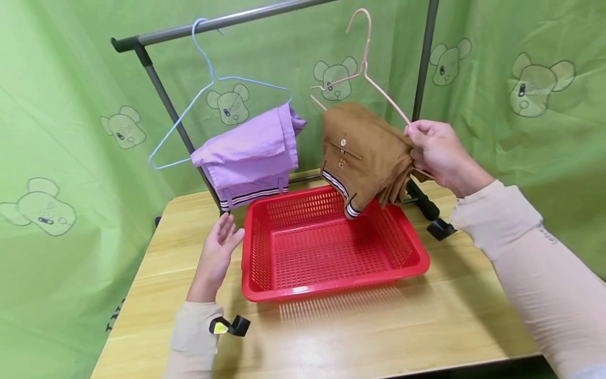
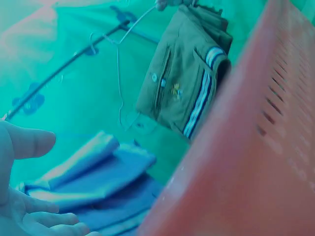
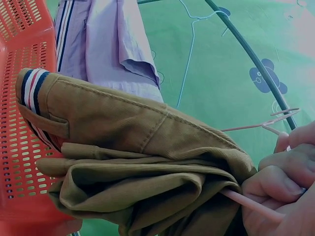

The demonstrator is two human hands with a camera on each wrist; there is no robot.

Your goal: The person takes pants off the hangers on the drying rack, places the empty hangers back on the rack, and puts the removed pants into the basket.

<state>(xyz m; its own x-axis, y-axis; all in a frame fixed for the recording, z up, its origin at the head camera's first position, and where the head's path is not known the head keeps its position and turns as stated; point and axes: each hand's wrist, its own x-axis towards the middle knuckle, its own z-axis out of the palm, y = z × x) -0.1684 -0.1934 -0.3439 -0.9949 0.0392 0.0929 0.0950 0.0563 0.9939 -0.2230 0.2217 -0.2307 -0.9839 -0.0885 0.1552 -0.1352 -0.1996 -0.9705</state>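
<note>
In the head view, my right hand (image 1: 437, 152) grips the corner of a pink hanger (image 1: 385, 95). Brown pants (image 1: 364, 150) with a striped waistband drape over its lower bar and hang above the red basket (image 1: 331, 287). The hanger's hook stands just below the rail, apart from it. My left hand (image 1: 218, 255) holds nothing; its fingers are spread beside the basket's left rim. Above it, lilac pants (image 1: 251, 150) hang folded over a blue hanger (image 1: 182, 116) that is hooked on the rail. The right wrist view shows the brown pants' folds (image 3: 133, 182) bunched close to my fingers.
A dark metal clothes rack (image 1: 236, 20) stands over the back of the wooden table (image 1: 322, 342). Its right foot (image 1: 441, 229) rests behind the basket's right side. Green curtains (image 1: 521, 158) with mouse-like drawings surround the table.
</note>
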